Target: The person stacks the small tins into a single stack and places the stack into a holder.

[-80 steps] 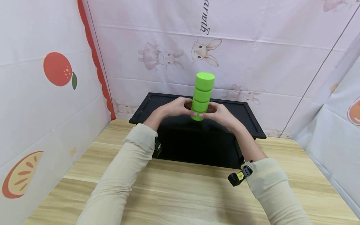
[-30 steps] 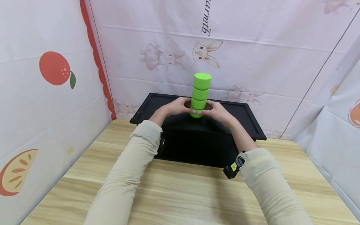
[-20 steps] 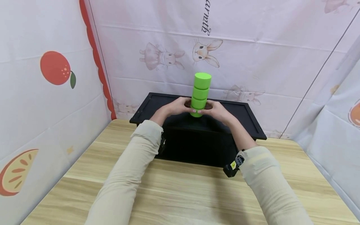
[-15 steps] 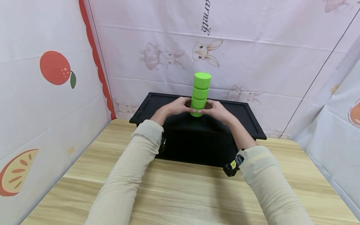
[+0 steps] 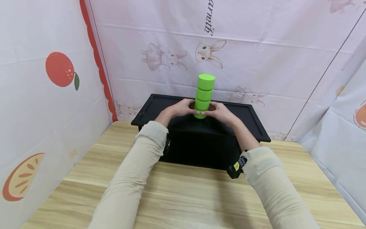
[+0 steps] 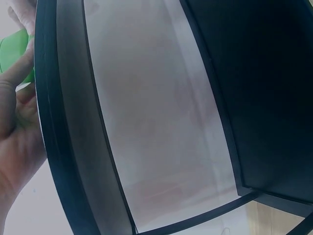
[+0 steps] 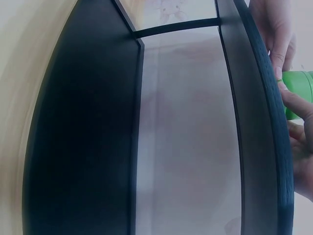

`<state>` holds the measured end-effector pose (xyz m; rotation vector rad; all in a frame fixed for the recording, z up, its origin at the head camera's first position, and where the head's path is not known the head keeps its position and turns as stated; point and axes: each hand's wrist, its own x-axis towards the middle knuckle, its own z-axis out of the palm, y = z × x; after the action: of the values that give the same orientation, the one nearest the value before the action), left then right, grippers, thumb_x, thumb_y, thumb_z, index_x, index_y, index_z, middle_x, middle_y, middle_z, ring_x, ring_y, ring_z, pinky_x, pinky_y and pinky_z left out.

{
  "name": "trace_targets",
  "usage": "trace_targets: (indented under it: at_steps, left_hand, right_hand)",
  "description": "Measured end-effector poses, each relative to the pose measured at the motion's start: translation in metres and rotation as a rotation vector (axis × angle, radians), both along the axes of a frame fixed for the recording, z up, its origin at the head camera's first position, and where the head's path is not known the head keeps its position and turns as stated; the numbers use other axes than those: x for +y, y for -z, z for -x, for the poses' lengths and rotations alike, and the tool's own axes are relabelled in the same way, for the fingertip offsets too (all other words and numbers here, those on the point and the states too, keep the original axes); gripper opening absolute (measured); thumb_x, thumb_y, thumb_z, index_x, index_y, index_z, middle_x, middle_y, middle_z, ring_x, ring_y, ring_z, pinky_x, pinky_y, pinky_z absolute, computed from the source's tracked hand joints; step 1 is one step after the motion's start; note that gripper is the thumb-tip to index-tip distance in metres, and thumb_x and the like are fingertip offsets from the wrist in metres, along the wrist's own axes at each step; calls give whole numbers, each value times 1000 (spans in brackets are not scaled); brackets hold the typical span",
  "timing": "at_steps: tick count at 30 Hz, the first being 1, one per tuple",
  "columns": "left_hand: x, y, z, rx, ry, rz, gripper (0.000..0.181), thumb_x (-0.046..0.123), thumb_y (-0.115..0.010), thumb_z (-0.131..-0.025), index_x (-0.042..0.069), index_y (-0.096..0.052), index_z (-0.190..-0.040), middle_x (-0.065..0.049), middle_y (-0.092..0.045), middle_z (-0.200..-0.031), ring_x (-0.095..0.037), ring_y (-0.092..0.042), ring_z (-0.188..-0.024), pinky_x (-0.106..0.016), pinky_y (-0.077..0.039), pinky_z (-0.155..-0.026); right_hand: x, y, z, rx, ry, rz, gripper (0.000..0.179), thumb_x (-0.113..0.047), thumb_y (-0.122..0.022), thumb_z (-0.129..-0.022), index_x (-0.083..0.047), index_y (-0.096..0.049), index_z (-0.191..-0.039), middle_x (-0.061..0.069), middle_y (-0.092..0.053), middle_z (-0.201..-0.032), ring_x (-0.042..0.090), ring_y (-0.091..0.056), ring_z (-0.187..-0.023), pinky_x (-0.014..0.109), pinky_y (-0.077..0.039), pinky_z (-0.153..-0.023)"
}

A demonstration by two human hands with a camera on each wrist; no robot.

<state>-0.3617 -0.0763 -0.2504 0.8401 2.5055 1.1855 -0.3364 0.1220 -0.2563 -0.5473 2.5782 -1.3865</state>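
A stack of several bright green cylindrical blocks (image 5: 204, 92) stands on the upper board of a black two-tier shelf (image 5: 234, 119), leaning slightly right in the head view. My left hand (image 5: 180, 107) grips its lowest part from the left, thumb across the front. From the other side my right hand (image 5: 221, 114) holds the same part, and the two thumb tips nearly meet. The fingers behind the stack are mostly hidden. In both wrist views only the lower end of the green stack (image 6: 13, 51) (image 7: 298, 88) shows beyond the shelf's edge, between the hands.
The shelf's lower level (image 5: 197, 149) is dark under the upper board. It stands on a wood-grain table (image 5: 183, 197) against a rabbit-print cloth (image 5: 257, 63). A fruit-print cloth (image 5: 57, 127) hangs at the left and another pale cloth (image 5: 343, 133) at the right.
Since the earliest frame, the stack and both hands have shifted slightly left and back on the board, and the right wrist has moved inward. Over the last second the hands have barely moved.
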Motion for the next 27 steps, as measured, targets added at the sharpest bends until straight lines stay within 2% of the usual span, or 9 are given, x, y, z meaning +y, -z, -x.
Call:
trace_targets:
  at_steps: [10, 17, 22, 27]
  left_hand:
    - [2, 0, 1, 1, -23, -5, 49, 14, -60, -90, -1, -41, -133, -13, -50, -126, -21, -48, -114, -30, -40, -93]
    - [5, 0, 4, -1, -25, 7, 49, 14, -59, -91, 0, -40, -134, -12, -49, -128, -20, -46, -116, -29, -39, -95]
    - [4, 0, 4, -10, -45, 1, 50, 15, -60, -91, 0, -40, -134, -12, -49, -127, -20, -47, -115, -30, -39, -94]
    - [3, 1, 4, -16, -57, -8, 51, 16, -60, -91, 0, -40, -134, -12, -49, -127, -20, -46, -115, -30, -38, -95]
  right_hand:
    - [0, 0, 5, -4, 10, -5, 57, -23, -64, -88, -1, -40, -136, 16, -49, -127, 27, -45, -117, 42, -37, -97]
    - [-9, -23, -19, -45, 20, 3, 55, -13, -59, -90, 6, -36, -136, 24, -45, -130, 33, -41, -120, 44, -34, -99]
    - [-11, -25, -21, -54, 21, 1, 54, -13, -58, -91, 6, -36, -136, 24, -44, -130, 32, -41, -121, 44, -33, -100]
    - [-10, -22, -15, -51, 15, -5, 55, -13, -58, -91, 6, -35, -136, 25, -44, -130, 33, -41, -121, 44, -33, -99]
